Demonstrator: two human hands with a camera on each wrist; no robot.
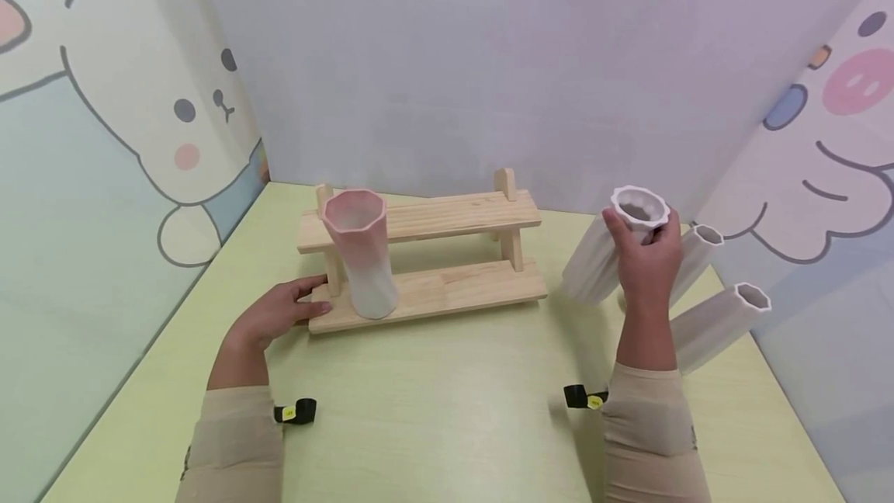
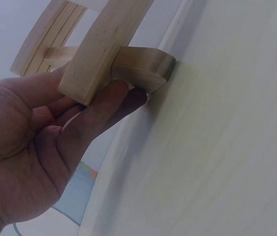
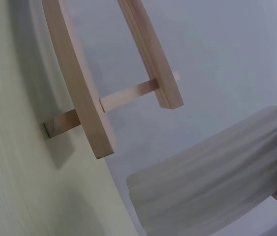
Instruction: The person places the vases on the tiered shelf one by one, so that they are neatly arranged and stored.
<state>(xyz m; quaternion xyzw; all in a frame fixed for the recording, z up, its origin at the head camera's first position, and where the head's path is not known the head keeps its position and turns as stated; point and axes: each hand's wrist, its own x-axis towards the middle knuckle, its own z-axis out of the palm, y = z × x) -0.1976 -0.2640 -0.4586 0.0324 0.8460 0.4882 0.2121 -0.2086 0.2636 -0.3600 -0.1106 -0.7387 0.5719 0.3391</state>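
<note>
My right hand (image 1: 649, 262) grips a white fluted vase (image 1: 594, 258) near its scalloped rim; in the right wrist view the vase (image 3: 212, 172) hangs tilted, its base toward the shelf. At the left end of a two-tier wooden shelf (image 1: 447, 286), my left hand (image 1: 279, 309) holds the lower board, thumb on top. The left wrist view has the fingers (image 2: 99, 110) curled under the board end (image 2: 92, 64), beside a short foot. A vase with a pink top and white bottom (image 1: 370, 270) stands on the lower board near that hand.
Two more white vases stand on the right side of the table, one behind the right hand (image 1: 694, 254) and another nearer the front (image 1: 719, 324). A pale wall (image 1: 447, 76) rises behind the shelf, and cartoon-printed panels (image 1: 91, 254) flank the yellowish table (image 1: 433, 410).
</note>
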